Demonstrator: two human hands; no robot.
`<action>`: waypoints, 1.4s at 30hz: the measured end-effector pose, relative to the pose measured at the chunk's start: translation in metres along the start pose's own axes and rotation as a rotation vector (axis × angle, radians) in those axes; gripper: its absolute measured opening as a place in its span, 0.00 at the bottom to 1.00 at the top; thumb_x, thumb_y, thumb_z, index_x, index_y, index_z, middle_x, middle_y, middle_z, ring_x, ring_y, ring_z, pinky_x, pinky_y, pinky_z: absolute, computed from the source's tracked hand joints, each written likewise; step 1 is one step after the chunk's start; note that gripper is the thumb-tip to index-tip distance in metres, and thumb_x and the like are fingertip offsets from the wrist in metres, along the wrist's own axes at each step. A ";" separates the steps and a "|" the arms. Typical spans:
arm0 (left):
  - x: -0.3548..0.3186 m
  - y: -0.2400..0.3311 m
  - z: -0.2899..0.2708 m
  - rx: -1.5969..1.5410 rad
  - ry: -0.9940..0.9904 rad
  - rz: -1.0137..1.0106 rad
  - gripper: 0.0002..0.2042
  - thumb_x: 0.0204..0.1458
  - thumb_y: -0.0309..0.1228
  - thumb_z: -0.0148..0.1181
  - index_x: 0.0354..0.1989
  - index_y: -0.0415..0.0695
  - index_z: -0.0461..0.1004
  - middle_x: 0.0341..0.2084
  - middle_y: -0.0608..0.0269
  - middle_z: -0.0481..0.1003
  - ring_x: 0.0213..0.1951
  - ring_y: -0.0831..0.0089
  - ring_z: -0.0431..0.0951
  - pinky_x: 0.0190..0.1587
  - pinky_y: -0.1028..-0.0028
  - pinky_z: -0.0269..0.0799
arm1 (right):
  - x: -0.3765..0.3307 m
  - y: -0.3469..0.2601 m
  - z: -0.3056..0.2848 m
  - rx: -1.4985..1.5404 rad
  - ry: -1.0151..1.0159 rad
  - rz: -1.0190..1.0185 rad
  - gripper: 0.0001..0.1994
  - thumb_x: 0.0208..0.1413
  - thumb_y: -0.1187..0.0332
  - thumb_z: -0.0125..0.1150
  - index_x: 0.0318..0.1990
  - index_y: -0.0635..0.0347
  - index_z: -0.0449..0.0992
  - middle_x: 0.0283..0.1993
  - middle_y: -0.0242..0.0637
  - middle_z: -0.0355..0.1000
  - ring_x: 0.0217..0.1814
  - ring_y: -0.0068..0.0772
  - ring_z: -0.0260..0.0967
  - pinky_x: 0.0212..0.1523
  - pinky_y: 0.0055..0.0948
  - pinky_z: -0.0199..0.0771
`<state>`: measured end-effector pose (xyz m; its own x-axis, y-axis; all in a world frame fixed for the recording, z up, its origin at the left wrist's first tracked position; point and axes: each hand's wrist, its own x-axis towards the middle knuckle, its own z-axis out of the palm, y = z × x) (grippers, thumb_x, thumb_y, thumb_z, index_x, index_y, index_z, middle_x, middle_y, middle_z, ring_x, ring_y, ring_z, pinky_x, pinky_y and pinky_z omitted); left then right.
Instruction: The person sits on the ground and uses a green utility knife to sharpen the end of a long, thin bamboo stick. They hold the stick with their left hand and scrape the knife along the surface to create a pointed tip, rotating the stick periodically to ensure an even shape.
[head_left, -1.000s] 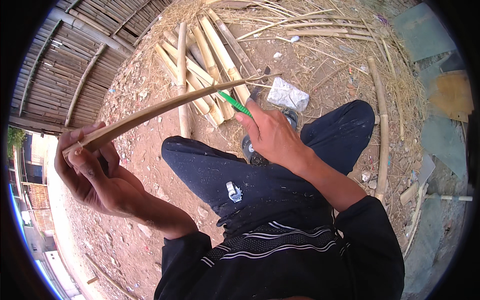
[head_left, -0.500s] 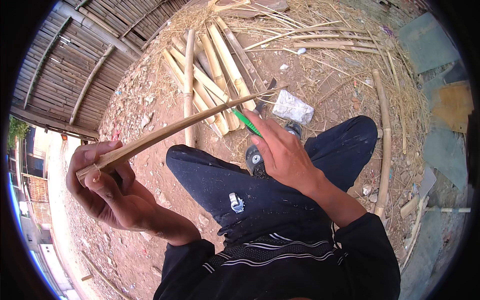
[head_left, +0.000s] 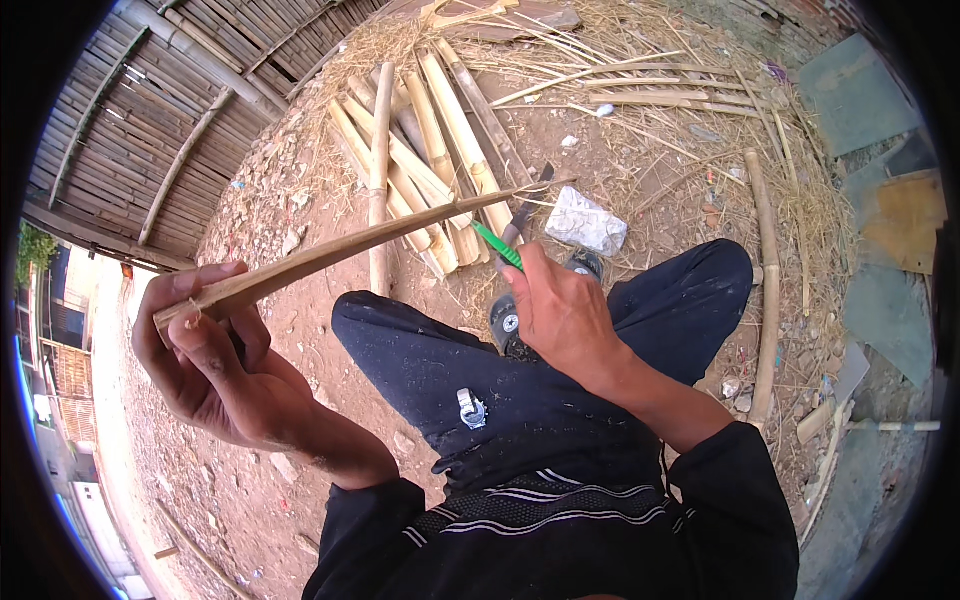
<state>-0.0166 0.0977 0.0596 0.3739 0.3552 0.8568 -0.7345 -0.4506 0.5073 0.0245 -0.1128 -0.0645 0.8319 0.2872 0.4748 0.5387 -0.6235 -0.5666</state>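
My left hand (head_left: 225, 365) grips the thick end of a long split bamboo strip (head_left: 340, 252), thumb and fingers around it. The strip slants up to the right and tapers to a thin point. My right hand (head_left: 565, 310) is closed on a slim green pen-like tool (head_left: 497, 246); its tip is at the strip's lower edge, and I cannot tell whether it touches. Beyond the right hand, a dark knife blade (head_left: 528, 205) shows near my shoes, its lower part partly hidden. A small silver-and-white object (head_left: 471, 408) lies on my dark trousers.
Split bamboo pieces (head_left: 432, 125) and a bamboo pole (head_left: 379, 170) lie ahead. A whitish block (head_left: 586, 220) sits beyond my shoes (head_left: 507, 318). Another pole (head_left: 766, 290) and grey sheets (head_left: 862, 90) are at the right. A bamboo-slat wall (head_left: 140, 130) stands at the far left.
My right hand has shifted slightly down and right with the green tool, its fingers more curled now. The bamboo strip stays in my left hand, its thick end slightly higher.
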 end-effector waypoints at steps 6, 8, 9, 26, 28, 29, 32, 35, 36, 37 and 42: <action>-0.004 -0.004 0.001 0.018 -0.007 0.103 0.15 0.62 0.36 0.48 0.43 0.32 0.67 0.32 0.49 0.73 0.18 0.83 0.59 0.22 0.88 0.54 | 0.005 -0.014 -0.003 -0.047 -0.024 0.015 0.12 0.60 0.64 0.52 0.33 0.64 0.63 0.18 0.47 0.68 0.17 0.49 0.70 0.17 0.41 0.69; -0.007 -0.005 0.003 0.041 0.014 0.103 0.15 0.62 0.36 0.48 0.43 0.32 0.67 0.31 0.50 0.74 0.15 0.87 0.53 0.20 0.89 0.49 | 0.003 0.002 -0.001 -0.047 -0.058 0.021 0.12 0.60 0.64 0.52 0.33 0.64 0.64 0.16 0.46 0.68 0.16 0.49 0.70 0.16 0.41 0.70; -0.008 -0.003 0.001 0.068 0.033 0.110 0.15 0.62 0.36 0.48 0.43 0.33 0.67 0.31 0.51 0.74 0.14 0.89 0.50 0.19 0.89 0.46 | 0.005 -0.004 -0.003 -0.035 -0.064 0.005 0.12 0.60 0.64 0.51 0.32 0.64 0.64 0.15 0.46 0.68 0.16 0.49 0.70 0.16 0.41 0.70; 0.005 -0.001 0.018 0.018 0.131 -0.035 0.12 0.61 0.33 0.50 0.42 0.34 0.69 0.27 0.56 0.73 0.17 0.89 0.59 0.18 0.91 0.50 | 0.006 0.037 0.018 -0.185 -0.067 0.190 0.12 0.60 0.64 0.51 0.35 0.67 0.66 0.12 0.51 0.66 0.15 0.56 0.68 0.17 0.48 0.67; 0.006 -0.005 0.003 0.017 0.100 -0.053 0.12 0.60 0.32 0.52 0.44 0.34 0.69 0.29 0.53 0.74 0.17 0.89 0.60 0.16 0.90 0.43 | 0.013 0.003 0.003 -0.133 -0.112 0.156 0.13 0.61 0.63 0.49 0.33 0.67 0.66 0.13 0.49 0.67 0.17 0.51 0.71 0.17 0.43 0.70; 0.006 -0.005 0.003 0.023 0.109 -0.041 0.12 0.60 0.32 0.52 0.44 0.34 0.69 0.29 0.53 0.74 0.18 0.88 0.61 0.16 0.90 0.44 | 0.018 -0.008 0.001 -0.113 -0.124 0.131 0.14 0.62 0.62 0.49 0.32 0.67 0.66 0.13 0.48 0.68 0.17 0.49 0.72 0.17 0.41 0.72; 0.009 -0.005 0.007 0.017 0.095 -0.018 0.12 0.60 0.32 0.52 0.43 0.34 0.69 0.29 0.54 0.74 0.18 0.88 0.61 0.17 0.91 0.46 | 0.018 0.025 0.022 -0.128 -0.107 0.223 0.15 0.62 0.62 0.47 0.34 0.68 0.68 0.16 0.52 0.69 0.18 0.54 0.71 0.21 0.44 0.72; 0.008 -0.012 0.011 -0.027 0.040 -0.009 0.12 0.61 0.33 0.50 0.44 0.35 0.70 0.29 0.57 0.74 0.17 0.90 0.57 0.19 0.92 0.47 | -0.034 0.162 0.052 -0.316 -0.263 0.410 0.16 0.62 0.61 0.46 0.33 0.69 0.70 0.20 0.55 0.70 0.22 0.60 0.70 0.27 0.49 0.71; 0.005 -0.014 0.010 -0.009 0.050 0.028 0.12 0.61 0.33 0.50 0.44 0.35 0.70 0.29 0.57 0.74 0.17 0.90 0.57 0.19 0.92 0.47 | -0.028 0.151 0.054 -0.294 -0.248 0.447 0.16 0.62 0.61 0.46 0.34 0.68 0.70 0.20 0.56 0.70 0.25 0.59 0.71 0.30 0.50 0.71; 0.002 -0.017 0.009 0.012 0.067 0.059 0.12 0.61 0.33 0.50 0.44 0.35 0.70 0.30 0.57 0.74 0.17 0.90 0.56 0.19 0.92 0.47 | -0.025 0.125 0.047 -0.277 -0.241 0.480 0.16 0.62 0.60 0.45 0.36 0.68 0.69 0.21 0.56 0.71 0.28 0.58 0.72 0.32 0.51 0.71; 0.013 -0.013 0.006 0.062 0.177 -0.054 0.12 0.60 0.34 0.51 0.42 0.35 0.68 0.25 0.56 0.74 0.13 0.89 0.51 0.19 0.92 0.51 | -0.014 0.044 -0.002 0.008 -0.069 0.418 0.14 0.62 0.63 0.48 0.33 0.69 0.69 0.19 0.55 0.67 0.23 0.58 0.69 0.25 0.50 0.65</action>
<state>0.0011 0.1038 0.0645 0.3017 0.5164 0.8014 -0.6781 -0.4747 0.5612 0.0361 -0.1461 -0.0950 0.9859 0.0591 0.1566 0.1535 -0.6912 -0.7061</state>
